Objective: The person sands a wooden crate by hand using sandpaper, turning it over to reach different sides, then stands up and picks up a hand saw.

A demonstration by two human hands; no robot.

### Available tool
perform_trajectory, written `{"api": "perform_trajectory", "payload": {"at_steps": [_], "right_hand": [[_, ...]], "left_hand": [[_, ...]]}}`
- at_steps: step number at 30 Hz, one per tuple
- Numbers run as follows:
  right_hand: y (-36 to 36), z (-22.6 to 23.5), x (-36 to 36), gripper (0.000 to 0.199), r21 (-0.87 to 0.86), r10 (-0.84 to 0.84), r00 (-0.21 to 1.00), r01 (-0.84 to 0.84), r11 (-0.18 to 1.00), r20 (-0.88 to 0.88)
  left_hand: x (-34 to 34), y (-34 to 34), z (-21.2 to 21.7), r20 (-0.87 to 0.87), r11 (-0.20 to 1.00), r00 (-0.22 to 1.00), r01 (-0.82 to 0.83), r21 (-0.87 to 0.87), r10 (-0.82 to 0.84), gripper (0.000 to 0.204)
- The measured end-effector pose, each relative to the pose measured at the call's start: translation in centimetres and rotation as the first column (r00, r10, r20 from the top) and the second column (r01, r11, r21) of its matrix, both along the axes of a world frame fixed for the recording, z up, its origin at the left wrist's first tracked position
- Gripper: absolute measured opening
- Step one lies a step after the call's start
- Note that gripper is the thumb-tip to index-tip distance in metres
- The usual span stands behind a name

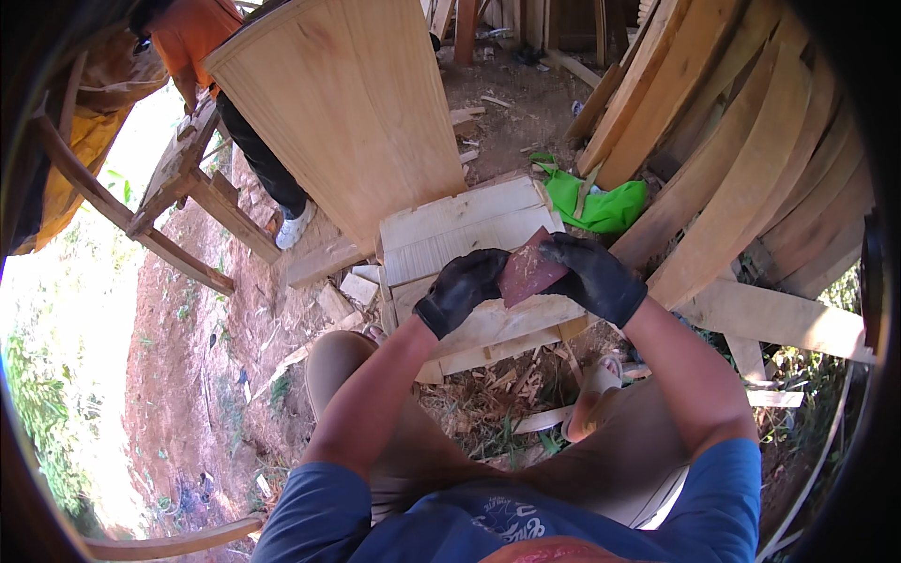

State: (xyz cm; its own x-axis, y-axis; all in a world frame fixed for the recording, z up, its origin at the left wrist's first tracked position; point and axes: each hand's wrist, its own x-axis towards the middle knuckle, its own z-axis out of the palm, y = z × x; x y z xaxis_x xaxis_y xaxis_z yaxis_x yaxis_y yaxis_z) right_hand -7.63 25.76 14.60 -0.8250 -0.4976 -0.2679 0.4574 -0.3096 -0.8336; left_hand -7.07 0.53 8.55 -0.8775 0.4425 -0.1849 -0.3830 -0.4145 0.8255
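Both my hands wear black gloves and grip a dark reddish-brown sheet of sandpaper (531,270) between them. My left hand (466,286) pinches its left edge, and my right hand (601,274) has the upper right side. Pale dust specks the sheet's face. Just beneath my hands lies a pale wooden piece built of boards (469,230), low to the ground in front of my knees. A large wooden panel (347,113) leans up at the far end of it.
Long planks (751,169) stand stacked on the right. A bright green bag (601,199) lies beside them. At the far left a person in an orange top (195,39) stands by a wooden frame (178,169). Offcuts and shavings (507,380) litter the dirt ground.
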Motion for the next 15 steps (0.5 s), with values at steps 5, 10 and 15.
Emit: {"api": "perform_trajectory", "payload": {"at_steps": [5,10,15], "right_hand": [[-0.7,0.3,0.2,0.030,0.063,-0.025,0.999,0.027,0.998,-0.031],[0.1,-0.4,-0.8,0.030,0.281,0.000,0.987,0.045,0.959,-0.158],[1.8,-0.2,-1.8,0.030,0.586,0.261,0.892,0.005,0.810,-0.369]], "left_hand": [[-0.6,-1.3,-2.5,-0.142,0.995,0.986,0.093,0.037,-0.087,0.023],[-0.5,-0.8,-2.0,-0.329,0.977,0.944,-0.085,-0.194,0.016,0.021],[0.1,-0.6,-0.6,-0.210,0.911,0.971,0.022,-0.413,-0.119,0.024]]}}
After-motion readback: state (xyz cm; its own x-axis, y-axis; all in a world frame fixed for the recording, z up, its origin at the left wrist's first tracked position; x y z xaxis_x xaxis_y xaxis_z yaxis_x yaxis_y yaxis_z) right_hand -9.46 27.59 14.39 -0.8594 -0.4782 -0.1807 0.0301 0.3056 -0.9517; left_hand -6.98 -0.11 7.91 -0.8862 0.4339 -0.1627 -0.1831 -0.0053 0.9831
